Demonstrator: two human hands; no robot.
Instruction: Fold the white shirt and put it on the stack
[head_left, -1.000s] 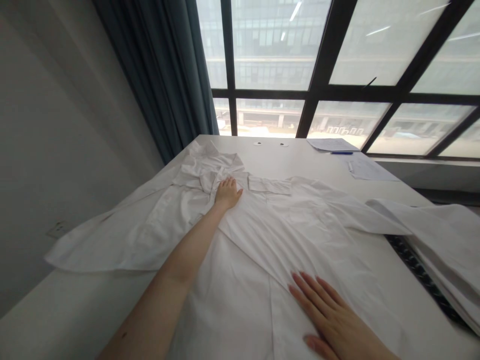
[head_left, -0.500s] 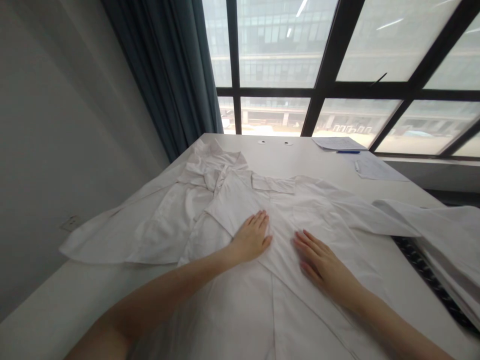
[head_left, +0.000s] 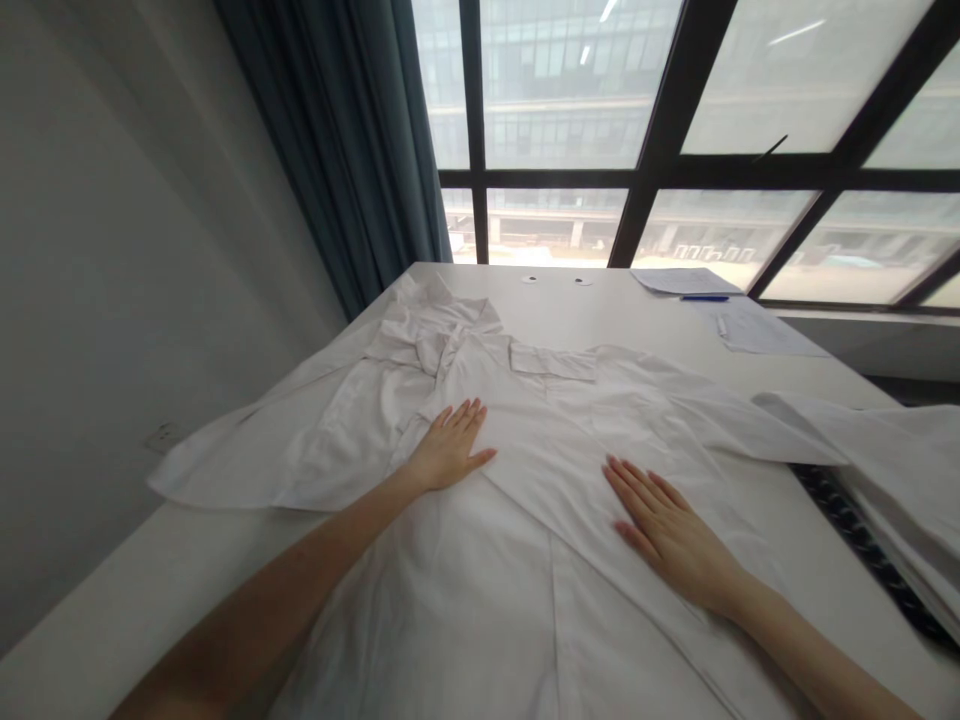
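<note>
I see a white shirt point(head_left: 525, 450) of thin, matt woven cloth, creased, on a smooth, matt white table point(head_left: 637, 320). The curtain point(head_left: 337, 150) is heavy dark blue-grey fabric. Papers point(head_left: 742, 330) look plain and matt; the window frame point(head_left: 645, 180) looks like black metal.

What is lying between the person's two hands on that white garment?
Only the white garment itself: the head view shows smooth cloth with a diagonal front edge between the left hand and right hand, both flat.

No readable text, label or number anywhere; papers point(head_left: 679, 281) at the far table edge perhaps printed, too blurred to read.
</note>
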